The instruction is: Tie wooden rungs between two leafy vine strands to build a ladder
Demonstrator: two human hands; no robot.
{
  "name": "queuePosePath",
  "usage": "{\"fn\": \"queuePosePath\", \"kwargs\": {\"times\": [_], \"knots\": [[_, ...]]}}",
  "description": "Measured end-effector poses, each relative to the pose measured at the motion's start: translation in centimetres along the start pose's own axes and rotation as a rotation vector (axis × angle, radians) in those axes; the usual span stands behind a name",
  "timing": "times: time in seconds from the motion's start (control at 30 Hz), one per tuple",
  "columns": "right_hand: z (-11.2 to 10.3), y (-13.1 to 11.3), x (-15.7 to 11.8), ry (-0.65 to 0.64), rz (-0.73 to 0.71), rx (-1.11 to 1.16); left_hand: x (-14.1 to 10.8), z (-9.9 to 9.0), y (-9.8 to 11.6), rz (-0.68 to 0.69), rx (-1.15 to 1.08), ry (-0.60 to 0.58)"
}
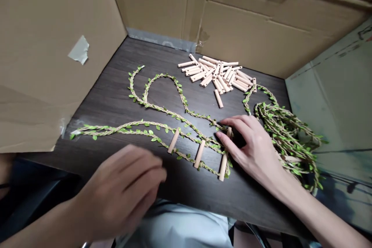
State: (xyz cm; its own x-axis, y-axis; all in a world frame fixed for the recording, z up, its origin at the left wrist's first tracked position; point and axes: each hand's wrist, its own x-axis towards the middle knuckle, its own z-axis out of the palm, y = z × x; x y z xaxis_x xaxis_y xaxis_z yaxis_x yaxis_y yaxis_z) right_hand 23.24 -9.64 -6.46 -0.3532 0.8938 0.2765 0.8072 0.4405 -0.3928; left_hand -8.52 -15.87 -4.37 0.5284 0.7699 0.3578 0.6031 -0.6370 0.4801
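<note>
A small rope ladder of leafy braided cord (165, 111) lies across the dark table, with wooden rungs spanning its two lines. My right hand (252, 145) rests at its right end, thumb and index finger apart around the cord beside the longest wooden rung (223, 166). Left of that are a middle rung (199, 154) and a shorter-looking rung (173, 140). My left hand (122, 190) hovers near the table's front edge, apart from the ladder. Its fingers are curled and smeared by motion; their inner side is hidden, and nothing shows sticking out.
A pile of drilled wooden dowels (215, 71) lies at the back, one loose dowel (218, 98) in front of it. A coil of leafy cord (287, 135) sits at the right, behind my right forearm. Cardboard walls (250, 31) close off the back and sides.
</note>
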Motion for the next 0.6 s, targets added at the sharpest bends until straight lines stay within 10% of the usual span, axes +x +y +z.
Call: {"fn": "queuePosePath", "kwargs": {"times": [0.3, 0.6], "knots": [[1.3, 0.6, 1.0, 0.06, 0.04, 0.061, 14.6, 3.6, -1.4, 0.092, 0.332, -0.286], [1.5, 0.7, 1.2, 0.033, 0.053, 0.143, 17.3, 5.3, -3.7, 0.133, 0.101, -0.454]]}}
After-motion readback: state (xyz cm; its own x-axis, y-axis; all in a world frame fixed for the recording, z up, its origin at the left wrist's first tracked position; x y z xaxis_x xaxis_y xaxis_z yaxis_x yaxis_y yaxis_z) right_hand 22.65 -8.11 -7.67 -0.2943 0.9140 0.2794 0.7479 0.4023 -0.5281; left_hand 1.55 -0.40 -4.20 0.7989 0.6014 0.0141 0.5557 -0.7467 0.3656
